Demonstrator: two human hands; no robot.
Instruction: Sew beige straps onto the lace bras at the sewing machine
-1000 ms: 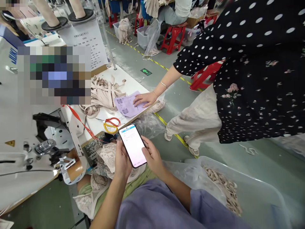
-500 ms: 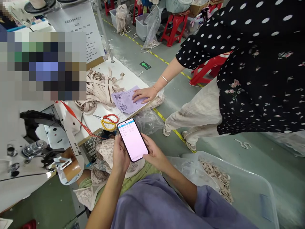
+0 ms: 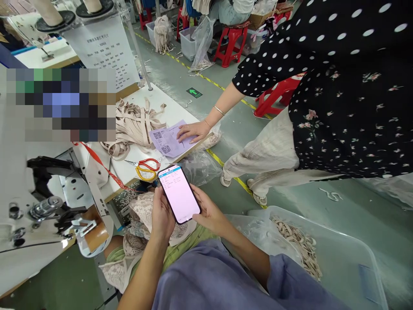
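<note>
Between my two hands is a smartphone [image 3: 180, 196], its lit screen facing up at me with a blue bar and small text. My left hand [image 3: 163, 215] grips its left edge. On the opposite edge, my right hand [image 3: 208, 211] is closed around it, thumb at the screen's lower corner. Cream lace bra pieces [image 3: 142, 211] lie on my lap under and beside the phone. Just beyond it on the white table [image 3: 167, 97] are scissors [image 3: 146, 168] with red and yellow handles. A purple paper [image 3: 167, 140] with QR codes lies there too, under another person's hand [image 3: 195, 130].
A sewing machine [image 3: 48, 211] stands at my left. Beige straps [image 3: 137, 125] are heaped on the table near a printed sheet [image 3: 105, 51]. At my right is a clear plastic bin [image 3: 348, 258] with more straps. A person in a dotted top [image 3: 322, 86] stands across, by red stools [image 3: 230, 45].
The view has tilted slightly, so most things sit a little lower in the picture. Both my hands keep the phone in the same grip; the other person's hand stays on the paper.
</note>
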